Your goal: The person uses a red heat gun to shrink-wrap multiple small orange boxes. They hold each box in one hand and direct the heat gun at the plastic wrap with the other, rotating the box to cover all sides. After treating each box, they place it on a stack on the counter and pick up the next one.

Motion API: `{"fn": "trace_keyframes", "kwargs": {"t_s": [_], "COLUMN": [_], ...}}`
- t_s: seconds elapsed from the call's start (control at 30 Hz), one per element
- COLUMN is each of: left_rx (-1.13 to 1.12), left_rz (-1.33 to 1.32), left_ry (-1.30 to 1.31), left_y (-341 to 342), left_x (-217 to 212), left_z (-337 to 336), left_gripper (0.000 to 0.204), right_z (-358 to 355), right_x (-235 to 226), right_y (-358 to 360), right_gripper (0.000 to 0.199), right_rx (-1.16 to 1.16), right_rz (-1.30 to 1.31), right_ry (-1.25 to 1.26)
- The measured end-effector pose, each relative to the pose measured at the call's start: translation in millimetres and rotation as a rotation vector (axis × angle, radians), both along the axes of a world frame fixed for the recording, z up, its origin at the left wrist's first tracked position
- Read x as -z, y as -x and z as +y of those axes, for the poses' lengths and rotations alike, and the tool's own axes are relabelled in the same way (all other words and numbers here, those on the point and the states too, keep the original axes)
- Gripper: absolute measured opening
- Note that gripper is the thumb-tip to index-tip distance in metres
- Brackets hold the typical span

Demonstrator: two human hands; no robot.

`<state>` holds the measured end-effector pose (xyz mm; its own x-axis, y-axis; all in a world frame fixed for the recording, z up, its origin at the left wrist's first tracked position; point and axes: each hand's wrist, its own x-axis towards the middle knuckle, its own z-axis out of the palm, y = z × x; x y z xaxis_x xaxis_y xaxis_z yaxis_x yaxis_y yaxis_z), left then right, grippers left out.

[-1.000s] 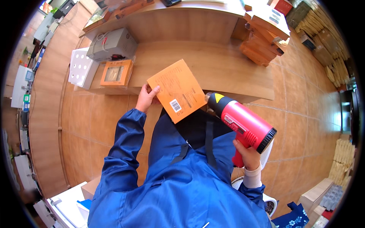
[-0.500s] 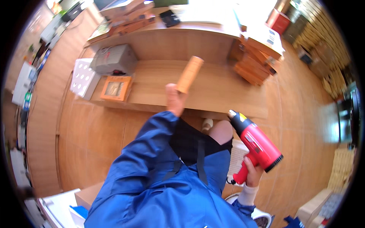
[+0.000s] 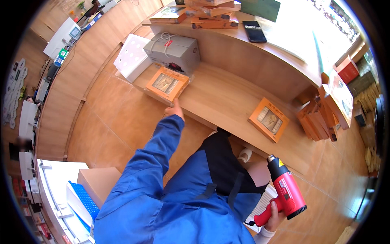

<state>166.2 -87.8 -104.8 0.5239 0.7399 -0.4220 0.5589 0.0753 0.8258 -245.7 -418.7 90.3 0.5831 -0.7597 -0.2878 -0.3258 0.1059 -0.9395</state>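
My left hand (image 3: 175, 110) is at the near corner of an orange box (image 3: 164, 84) with a clear window, wrapped in loose clear film. One finger is stretched toward that corner; the other fingers are partly hidden, and I cannot tell whether they grip it. A second orange windowed box (image 3: 269, 120) lies flat on the wooden shelf (image 3: 219, 95), further right. In my right hand (image 3: 275, 217) is a red and black heat gun (image 3: 287, 189), held by its handle with the metal nozzle pointing up and left, away from both boxes.
A grey carton (image 3: 174, 53) with a cord handle and a white dotted box (image 3: 133, 59) stand at the shelf's left end. Orange boxes (image 3: 319, 120) are stacked at its right. Above, the counter holds a phone (image 3: 254, 31) and more boxes (image 3: 213, 16). A cardboard box (image 3: 97, 183) sits lower left.
The orange box that my left hand held up now lies on the shelf, let go. That hand has moved left to the other box. The heat gun stays in my right hand; the view has turned.
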Motion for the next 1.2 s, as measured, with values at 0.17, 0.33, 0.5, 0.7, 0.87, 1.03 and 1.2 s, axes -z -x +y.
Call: {"fn": "trace_keyframes", "kwargs": {"t_s": [0.17, 0.33, 0.5, 0.7, 0.87, 1.03, 1.2], "left_rx": [-0.026, -0.091, 0.237, 0.448, 0.594, 0.769, 0.907], "left_rz": [-0.146, -0.216, -0.297, -0.303, -0.305, -0.296, -0.270], "left_ry": [0.432, 0.530, 0.803, 1.058, 1.138, 1.249, 1.319], "left_y": [-61.2, -54.1, 20.7, 101.0, 127.9, 133.1, 138.9], "left_x": [41.5, 41.5, -9.5, -46.0, -60.8, -56.7, -65.2], "left_z": [77.6, 80.0, 111.1, 123.1, 112.1, 111.6, 107.7], "left_gripper": [0.067, 0.053, 0.029, 0.027, 0.033, 0.042, 0.050], "right_z": [12.1, 25.6, 35.8, 42.7, 50.9, 53.7, 51.5], "right_x": [-1.9, -13.0, -22.1, -32.7, -31.7, -41.2, -41.8], "right_y": [-48.9, -81.4, -94.2, -89.0, -62.3, -41.8, -33.5], "right_gripper": [0.033, 0.033, 0.037, 0.040, 0.043, 0.036, 0.036], "right_rx": [-0.129, -0.249, -0.308, -0.459, -0.522, -0.529, -0.520], "right_rz": [0.038, 0.044, -0.003, -0.051, -0.076, -0.103, -0.165], "right_ry": [-0.094, -0.137, -0.175, -0.278, -0.303, -0.342, -0.304]}}
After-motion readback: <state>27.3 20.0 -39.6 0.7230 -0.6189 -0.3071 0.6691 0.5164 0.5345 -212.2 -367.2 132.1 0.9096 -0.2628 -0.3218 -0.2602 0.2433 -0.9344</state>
